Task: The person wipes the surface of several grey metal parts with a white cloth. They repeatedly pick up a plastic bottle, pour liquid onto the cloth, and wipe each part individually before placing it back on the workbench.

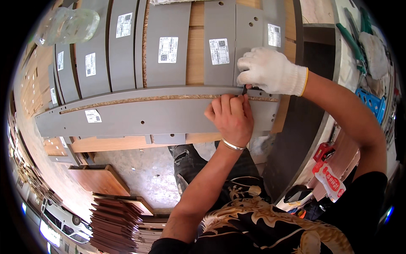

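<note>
A long grey panel [169, 116] with a groove of bare chipboard lies across other boards in front of me. My left hand [231, 114], bare and with a bracelet at the wrist, rests on its right part, fingers curled closed by the groove. What those fingers pinch, if anything, is hidden. Just beyond, my right hand [270, 72] wears a white knitted glove. Its fingers are closed on a small dark thin piece [244, 89], which stands at the groove beside my left fingertips. Most of that piece is covered.
Grey labelled boards [158, 46] lie side by side behind the panel. A clear plastic bottle [69, 25] lies at far left. Right, a bench carries green-handled pliers [351, 40] and a blue basket [371, 103]. Brown panels [112, 224] are stacked at lower left.
</note>
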